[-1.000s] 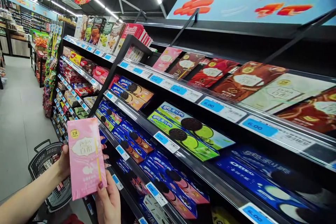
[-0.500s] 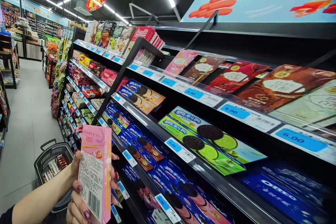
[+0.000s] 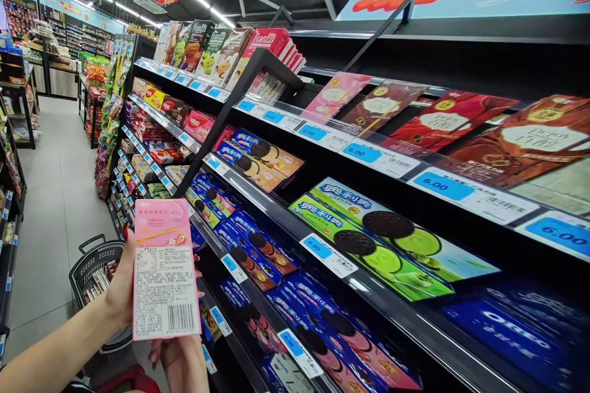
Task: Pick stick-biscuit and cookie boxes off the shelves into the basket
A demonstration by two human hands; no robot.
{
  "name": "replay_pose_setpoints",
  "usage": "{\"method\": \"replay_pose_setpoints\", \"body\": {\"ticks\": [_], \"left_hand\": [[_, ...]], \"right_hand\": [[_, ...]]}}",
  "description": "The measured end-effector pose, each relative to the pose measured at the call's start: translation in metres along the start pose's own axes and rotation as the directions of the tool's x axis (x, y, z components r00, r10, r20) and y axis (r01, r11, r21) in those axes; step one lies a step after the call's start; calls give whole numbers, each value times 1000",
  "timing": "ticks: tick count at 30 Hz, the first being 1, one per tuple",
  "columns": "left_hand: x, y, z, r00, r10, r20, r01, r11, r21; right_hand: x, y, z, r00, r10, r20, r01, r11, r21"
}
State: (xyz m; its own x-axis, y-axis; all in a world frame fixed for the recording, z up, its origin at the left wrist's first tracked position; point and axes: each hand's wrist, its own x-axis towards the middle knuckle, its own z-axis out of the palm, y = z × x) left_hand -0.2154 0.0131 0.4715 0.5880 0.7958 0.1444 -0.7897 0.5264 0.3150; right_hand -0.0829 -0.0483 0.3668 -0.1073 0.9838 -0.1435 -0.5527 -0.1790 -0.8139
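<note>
A pink box of biscuit sticks stands upright before me, its printed back and barcode facing me. My left hand is closed around it, with the thumb along the left edge and fingertips showing past the right edge. At the box's lower end, my right hand grips from beneath and behind. Most of its fingers are hidden by the box.
Shelves of snacks line the right, with green cookie boxes, blue cookie boxes and flat biscuit-stick packs. A dark shopping basket holding several packages stands beyond my left arm. An aisle floor runs along the left.
The pink box has turned so its back faces me squarely, and its side panel no longer shows. My right hand has shifted lower and behind it. The view has moved slightly.
</note>
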Motion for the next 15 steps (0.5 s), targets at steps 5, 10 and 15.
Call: {"method": "replay_pose_setpoints", "body": {"ticks": [5,10,15], "left_hand": [[-3,9,10,974,-44,-224,21,994,-104],[4,15,17,858,-87,-506,-56,964,-261],[11,10,12,838,-98,-537,-112,932,-346]], "right_hand": [[-4,-16,-2,999,-13,-38,14,1000,11],[-6,-19,-1,999,14,-36,-13,999,45],[-4,-19,-4,996,41,-74,-37,998,53]]}}
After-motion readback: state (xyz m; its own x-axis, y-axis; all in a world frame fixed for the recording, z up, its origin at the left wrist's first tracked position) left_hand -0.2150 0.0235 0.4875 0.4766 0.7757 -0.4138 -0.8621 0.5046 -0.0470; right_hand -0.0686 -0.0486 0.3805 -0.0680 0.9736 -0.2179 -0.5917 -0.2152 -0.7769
